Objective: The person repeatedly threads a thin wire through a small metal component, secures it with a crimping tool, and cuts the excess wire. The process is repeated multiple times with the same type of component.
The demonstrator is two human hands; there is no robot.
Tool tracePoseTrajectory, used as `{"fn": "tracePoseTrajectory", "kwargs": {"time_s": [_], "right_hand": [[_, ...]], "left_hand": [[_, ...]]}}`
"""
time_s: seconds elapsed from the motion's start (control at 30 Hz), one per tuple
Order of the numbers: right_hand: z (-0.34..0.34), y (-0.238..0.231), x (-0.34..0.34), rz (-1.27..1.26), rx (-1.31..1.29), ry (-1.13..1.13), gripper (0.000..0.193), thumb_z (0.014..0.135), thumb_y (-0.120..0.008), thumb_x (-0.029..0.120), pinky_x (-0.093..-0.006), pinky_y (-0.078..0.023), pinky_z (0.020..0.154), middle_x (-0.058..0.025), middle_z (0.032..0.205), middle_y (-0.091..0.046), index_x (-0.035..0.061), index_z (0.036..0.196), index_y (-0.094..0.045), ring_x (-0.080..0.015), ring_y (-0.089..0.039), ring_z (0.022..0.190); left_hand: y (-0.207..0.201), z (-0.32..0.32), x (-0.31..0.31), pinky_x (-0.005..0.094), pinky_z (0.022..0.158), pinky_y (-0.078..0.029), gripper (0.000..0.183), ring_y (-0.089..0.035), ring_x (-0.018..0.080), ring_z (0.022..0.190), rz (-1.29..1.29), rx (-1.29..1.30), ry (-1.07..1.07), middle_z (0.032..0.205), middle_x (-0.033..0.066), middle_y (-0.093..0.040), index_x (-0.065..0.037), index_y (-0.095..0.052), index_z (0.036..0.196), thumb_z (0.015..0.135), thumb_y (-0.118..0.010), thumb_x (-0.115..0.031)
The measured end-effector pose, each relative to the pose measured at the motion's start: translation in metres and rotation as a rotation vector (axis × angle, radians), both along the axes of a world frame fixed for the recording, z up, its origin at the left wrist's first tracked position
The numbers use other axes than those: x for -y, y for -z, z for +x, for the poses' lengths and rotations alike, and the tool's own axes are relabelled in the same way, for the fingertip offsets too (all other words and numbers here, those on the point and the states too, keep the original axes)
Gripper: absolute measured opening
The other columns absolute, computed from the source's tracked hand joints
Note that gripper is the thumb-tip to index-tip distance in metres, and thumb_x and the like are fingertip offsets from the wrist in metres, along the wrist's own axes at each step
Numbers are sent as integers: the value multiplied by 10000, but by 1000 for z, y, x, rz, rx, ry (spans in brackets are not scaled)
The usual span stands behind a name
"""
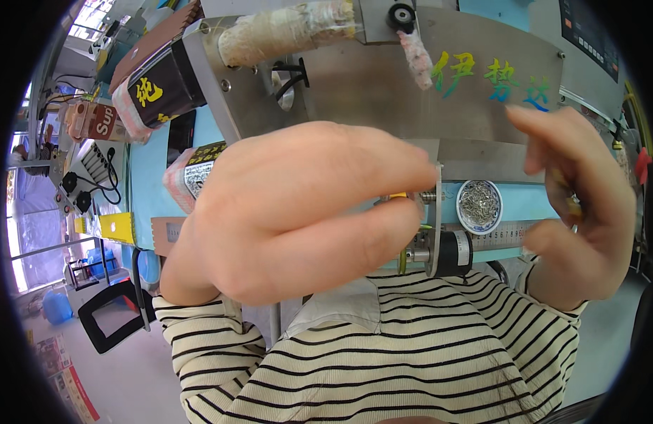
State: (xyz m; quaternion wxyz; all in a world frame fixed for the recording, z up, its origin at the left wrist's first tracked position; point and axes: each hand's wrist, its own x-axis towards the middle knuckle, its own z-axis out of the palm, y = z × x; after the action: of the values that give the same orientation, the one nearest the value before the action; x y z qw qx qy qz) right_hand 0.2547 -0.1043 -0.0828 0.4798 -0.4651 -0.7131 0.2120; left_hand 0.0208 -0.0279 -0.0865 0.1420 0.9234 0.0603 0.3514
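My left hand (305, 212), large and close in the middle, has its index finger and thumb brought together in a pinch beside the upright metal plate (436, 219) of a small machine. A bit of yellow (397, 196) shows between these fingers; what it belongs to is hidden. Under the fingertips is the machine's black cylinder (455, 253). Farther right my right hand (588, 198) is raised, blurred, with thumb and index finger well apart. A small gold-coloured spot shows among its curled fingers, too blurred to name. Between the hands stands a bowl (480, 207) of small silvery metal pieces.
A steel ruler (499, 237) lies by the bowl. Behind stands a large metal panel (362, 92) with coloured lettering and a wrapped roll (287, 32) above. At left are dark wrapped boxes (164, 85), a power strip (103, 166) and a black-framed chair (114, 318).
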Motion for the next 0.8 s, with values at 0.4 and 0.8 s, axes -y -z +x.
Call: {"fn": "tracePoseTrajectory", "kwargs": {"time_s": [0.4,0.8], "right_hand": [[-30,7,23,-455,-368,-155,53,830,-568,39,-221,-333,602,-66,858,-572,-5,815,-594,-75,-445,670],[-34,4,33,-729,-776,-225,146,885,-546,69,-202,-274,473,-52,728,-553,-10,771,-593,-52,-401,548]], "left_hand": [[5,8,23,295,522,-513,241,-662,248,656,294,87,-55,725,99,-642,31,-636,809,589,-687,-55],[0,11,36,298,517,-526,294,-677,253,674,416,64,-55,768,120,-670,43,-641,842,577,-670,-82]]}}
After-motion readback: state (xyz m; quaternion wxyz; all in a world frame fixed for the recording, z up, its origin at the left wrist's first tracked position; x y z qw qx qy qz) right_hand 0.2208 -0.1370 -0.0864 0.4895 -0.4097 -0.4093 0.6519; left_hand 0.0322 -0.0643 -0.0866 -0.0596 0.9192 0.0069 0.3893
